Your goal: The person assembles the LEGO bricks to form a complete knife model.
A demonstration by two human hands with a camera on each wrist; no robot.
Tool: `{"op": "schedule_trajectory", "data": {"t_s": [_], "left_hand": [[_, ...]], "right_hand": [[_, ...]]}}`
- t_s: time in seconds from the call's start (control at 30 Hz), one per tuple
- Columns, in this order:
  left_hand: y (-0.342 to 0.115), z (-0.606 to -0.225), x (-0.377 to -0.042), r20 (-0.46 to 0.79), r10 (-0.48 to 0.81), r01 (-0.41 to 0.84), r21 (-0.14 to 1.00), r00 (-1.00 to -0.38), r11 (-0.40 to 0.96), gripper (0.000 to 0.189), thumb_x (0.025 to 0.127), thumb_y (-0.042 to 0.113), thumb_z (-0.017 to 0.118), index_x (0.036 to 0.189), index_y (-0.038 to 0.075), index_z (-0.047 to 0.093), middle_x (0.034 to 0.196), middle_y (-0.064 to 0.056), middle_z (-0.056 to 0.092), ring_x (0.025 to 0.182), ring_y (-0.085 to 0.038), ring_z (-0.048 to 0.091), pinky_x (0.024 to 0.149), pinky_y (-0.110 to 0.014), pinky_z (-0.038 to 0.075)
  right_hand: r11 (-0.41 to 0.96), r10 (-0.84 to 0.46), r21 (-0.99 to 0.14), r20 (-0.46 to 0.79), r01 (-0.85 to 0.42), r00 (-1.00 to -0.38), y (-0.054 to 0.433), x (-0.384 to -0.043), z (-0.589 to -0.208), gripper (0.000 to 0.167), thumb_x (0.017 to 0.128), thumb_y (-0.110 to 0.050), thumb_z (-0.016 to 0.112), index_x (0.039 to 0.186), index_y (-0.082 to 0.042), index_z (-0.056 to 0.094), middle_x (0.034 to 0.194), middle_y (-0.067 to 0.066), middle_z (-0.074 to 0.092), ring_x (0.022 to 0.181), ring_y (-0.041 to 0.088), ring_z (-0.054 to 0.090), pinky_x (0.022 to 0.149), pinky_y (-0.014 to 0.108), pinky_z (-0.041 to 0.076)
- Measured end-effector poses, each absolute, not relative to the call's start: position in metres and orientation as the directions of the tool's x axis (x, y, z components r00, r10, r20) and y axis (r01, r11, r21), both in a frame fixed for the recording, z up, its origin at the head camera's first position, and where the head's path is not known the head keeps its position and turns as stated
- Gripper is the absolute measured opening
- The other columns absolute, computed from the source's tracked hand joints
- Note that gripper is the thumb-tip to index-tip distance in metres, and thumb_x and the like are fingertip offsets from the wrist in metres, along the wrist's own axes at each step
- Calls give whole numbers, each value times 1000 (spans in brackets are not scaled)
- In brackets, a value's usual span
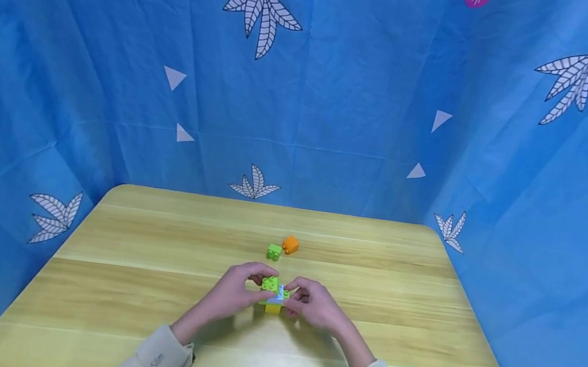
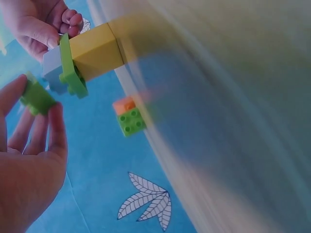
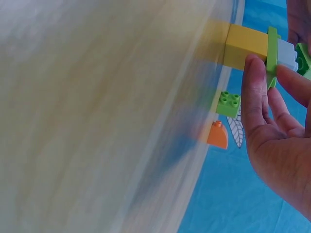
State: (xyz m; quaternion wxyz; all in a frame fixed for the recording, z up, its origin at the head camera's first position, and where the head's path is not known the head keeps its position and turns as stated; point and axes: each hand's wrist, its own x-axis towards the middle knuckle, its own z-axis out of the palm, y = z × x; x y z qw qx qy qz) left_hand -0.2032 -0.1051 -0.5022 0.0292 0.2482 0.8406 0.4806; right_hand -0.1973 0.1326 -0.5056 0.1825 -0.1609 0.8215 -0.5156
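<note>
My left hand (image 1: pixel 233 292) pinches a green toy brick (image 1: pixel 270 284) between thumb and fingertips, just above the left side of a small brick stack. That stack has a yellow brick (image 2: pixel 97 51) at the bottom, a thin green plate (image 3: pixel 272 56) across it and a light blue brick (image 3: pixel 285 52) on top. From the right, my right hand (image 1: pixel 316 304) holds the stack by the end of the green plate. In the left wrist view the held green brick (image 2: pixel 38 97) is close to the blue brick's studs; whether they touch I cannot tell.
Beyond the hands, a loose green brick (image 1: pixel 274 252) and an orange brick with a rounded side (image 1: pixel 291 244) lie close together on the wooden table (image 1: pixel 155 234). A blue patterned curtain (image 1: pixel 338 91) hangs behind the table and along both sides.
</note>
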Motion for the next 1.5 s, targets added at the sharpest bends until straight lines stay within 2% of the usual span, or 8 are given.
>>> {"op": "schedule_trajectory", "data": {"t_s": [0.2,0.27,0.43,0.67,0.93,1.33,1.5], "left_hand": [[-104,-505,-204,218,457,431,788,-863,440,40,89,20,83,127,18,71,120,7,73,99,-12,66,93,-41,59],[-103,-505,-203,217,457,434,782,-862,447,41,89,20,83,127,16,70,120,6,74,99,-12,66,93,-39,59],[-102,-502,-202,196,453,418,780,-870,465,41,88,20,83,126,12,70,119,4,74,101,-15,67,93,-42,59],[-100,-502,-202,194,470,436,757,-861,486,38,88,20,83,123,14,71,116,9,73,101,-13,65,95,-41,58],[-100,-502,-200,186,476,430,766,-859,478,38,89,23,82,124,12,71,117,7,74,101,-14,66,94,-40,58],[-99,-503,-203,156,464,399,774,-872,491,35,88,25,83,121,18,73,115,10,74,101,-13,67,94,-38,59],[-96,-501,-206,136,466,379,791,-874,480,31,88,24,83,117,22,74,110,9,74,100,-15,66,92,-43,58]], "right_hand": [[416,-462,-905,-131,-84,-877,132,-197,-506,27,99,-8,68,124,1,63,93,14,72,81,28,73,74,37,63],[413,-466,-907,-130,-85,-875,131,-197,-506,27,99,-9,68,124,1,63,93,15,73,81,29,73,73,36,63],[411,-468,-907,-126,-90,-875,131,-197,-506,28,99,-10,69,124,1,63,93,15,73,81,30,73,72,35,62],[411,-470,-907,-124,-92,-874,130,-197,-507,28,99,-11,69,124,1,63,92,16,73,80,30,73,70,36,61],[414,-470,-905,-124,-94,-874,130,-196,-507,28,99,-12,68,123,1,63,93,15,73,80,29,73,71,36,61],[426,-467,-900,-127,-97,-875,130,-196,-505,29,99,-13,69,124,0,63,93,15,73,80,28,73,71,34,60],[438,-460,-894,-128,-99,-878,132,-198,-505,29,99,-14,69,123,0,62,92,14,73,80,26,73,70,33,59]]}}
